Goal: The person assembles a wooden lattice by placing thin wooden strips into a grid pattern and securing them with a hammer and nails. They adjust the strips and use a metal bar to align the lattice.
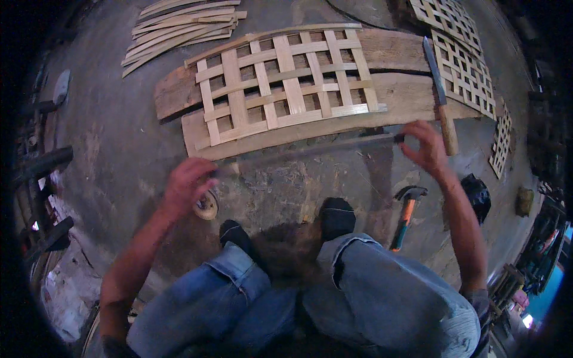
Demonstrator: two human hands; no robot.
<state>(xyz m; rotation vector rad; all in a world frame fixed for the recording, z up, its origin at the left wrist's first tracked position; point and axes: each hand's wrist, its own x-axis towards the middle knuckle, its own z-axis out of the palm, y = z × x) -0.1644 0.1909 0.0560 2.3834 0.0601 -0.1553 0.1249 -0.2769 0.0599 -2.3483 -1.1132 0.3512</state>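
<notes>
Between my two hands stretches a long thin strip (310, 147), blurred and greyish, with dark ends. My left hand (186, 186) pinches its left end, and my right hand (425, 145) pinches the right end. Just beyond the strip, a woven lattice panel (292, 74) of pale flat slats lies on two thick wooden planks (400, 98). A long knife (440, 95) with a wooden handle rests across the planks' right part, close to my right hand. Beside my left hand sits a small round dish (206, 206), partly hidden; its contents are too small to make out.
A hammer (407, 216) with an orange and green handle lies near my right knee. Loose pale slats (182, 30) are piled at the far left. More lattice panels (465, 71) lie at the far right, above a black plastic bag (476, 198). My feet are on the floor.
</notes>
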